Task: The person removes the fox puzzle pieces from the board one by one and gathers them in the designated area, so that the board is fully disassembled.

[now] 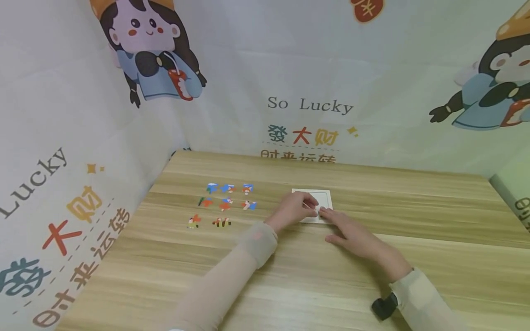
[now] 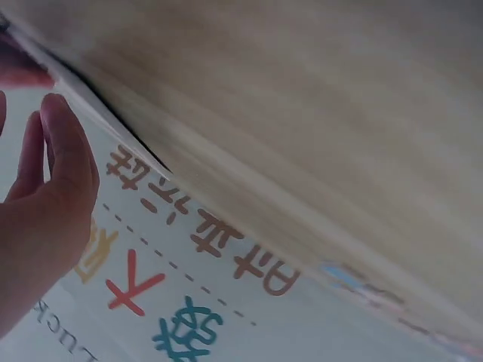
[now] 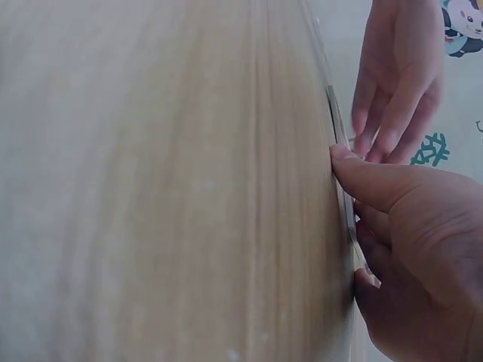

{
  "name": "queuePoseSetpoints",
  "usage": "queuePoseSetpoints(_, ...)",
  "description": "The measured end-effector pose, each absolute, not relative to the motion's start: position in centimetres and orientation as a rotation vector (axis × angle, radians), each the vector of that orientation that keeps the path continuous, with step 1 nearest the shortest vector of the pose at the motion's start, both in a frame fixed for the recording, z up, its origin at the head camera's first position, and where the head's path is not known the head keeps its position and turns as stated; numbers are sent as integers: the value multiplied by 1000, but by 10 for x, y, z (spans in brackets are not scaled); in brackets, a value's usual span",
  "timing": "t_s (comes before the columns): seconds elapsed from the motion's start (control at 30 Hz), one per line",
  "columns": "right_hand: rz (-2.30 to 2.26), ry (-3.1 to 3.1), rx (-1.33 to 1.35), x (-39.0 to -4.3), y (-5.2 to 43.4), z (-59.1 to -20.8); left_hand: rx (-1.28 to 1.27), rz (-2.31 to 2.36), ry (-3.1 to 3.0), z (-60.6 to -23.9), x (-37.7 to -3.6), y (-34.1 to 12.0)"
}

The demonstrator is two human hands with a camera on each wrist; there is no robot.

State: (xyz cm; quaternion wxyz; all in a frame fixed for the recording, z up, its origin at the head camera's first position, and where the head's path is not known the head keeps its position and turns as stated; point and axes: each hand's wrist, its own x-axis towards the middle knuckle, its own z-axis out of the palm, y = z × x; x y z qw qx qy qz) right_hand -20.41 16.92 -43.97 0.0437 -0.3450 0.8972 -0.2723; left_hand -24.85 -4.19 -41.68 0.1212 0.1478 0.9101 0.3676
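Observation:
A thin white puzzle tray (image 1: pixel 323 192) with a dark outline lies flat on the wooden table. Over its left part my left hand (image 1: pixel 293 209) hovers with bent fingers; a gap shows between thumb and fingertips, and no piece is visible there. From the right, my right hand (image 1: pixel 358 236) reaches in and rests its fingertips on the tray, close to the left fingertips. Its thumb spreads toward the near side. In the right wrist view the fingers (image 3: pixel 377 177) lie at the tray's edge. The hands cover much of the tray's lower middle.
Several small colourful puzzle pieces (image 1: pixel 225 203) lie in loose rows left of the hands. The wooden table (image 1: pixel 414 197) extends on both sides. Behind and to the left hangs a white printed cloth (image 1: pixel 232 78) with cartoon figures and lettering.

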Motion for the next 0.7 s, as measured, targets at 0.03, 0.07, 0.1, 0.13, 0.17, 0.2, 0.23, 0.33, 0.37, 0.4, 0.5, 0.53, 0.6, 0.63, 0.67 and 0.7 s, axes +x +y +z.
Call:
queuePoseSetpoints(0.03,-846,2740,-1051,-204,168,-440,426,1041,2671,-419,-249,-38)
queuePoseSetpoints(0.07,-861,2736,-1043,-204,168,-440,418,1010,2685,-421,-248,-34)
queuePoseSetpoints(0.1,-875,2733,-1028,-205,168,-441,409,984,2701,-422,-248,-30)
queuePoseSetpoints(0.13,-887,2729,-1014,-205,168,-442,395,963,2716,-424,-248,-27)
queuePoseSetpoints(0.17,-899,2726,-995,-205,167,-442,383,947,2731,-425,-247,-24)
queuePoseSetpoints(0.2,-910,2725,-978,-205,167,-443,371,938,2747,-426,-247,-22)
queuePoseSetpoints(0.23,-919,2725,-964,-205,167,-443,360,934,2759,-427,-246,-20)
queuePoseSetpoints(0.33,-933,2727,-943,-205,168,-444,333,925,2797,-429,-245,-15)
queuePoseSetpoints(0.37,-937,2726,-939,-205,168,-444,327,924,2806,-429,-245,-14)
queuePoseSetpoints(0.4,-942,2724,-936,-204,169,-443,324,922,2816,-430,-245,-14)
queuePoseSetpoints(0.5,-963,2709,-902,-204,169,-444,312,922,2828,-431,-245,-14)
queuePoseSetpoints(0.53,-969,2704,-889,-204,169,-444,308,929,2826,-431,-245,-14)
queuePoseSetpoints(0.6,-972,2700,-865,-204,170,-443,310,927,2829,-432,-245,-14)
queuePoseSetpoints(0.63,-973,2698,-857,-205,170,-443,310,936,2826,-432,-246,-14)
queuePoseSetpoints(0.67,-972,2700,-853,-205,170,-443,312,947,2825,-432,-246,-14)
queuePoseSetpoints(0.7,-973,2699,-854,-205,170,-443,316,956,2825,-433,-247,-14)
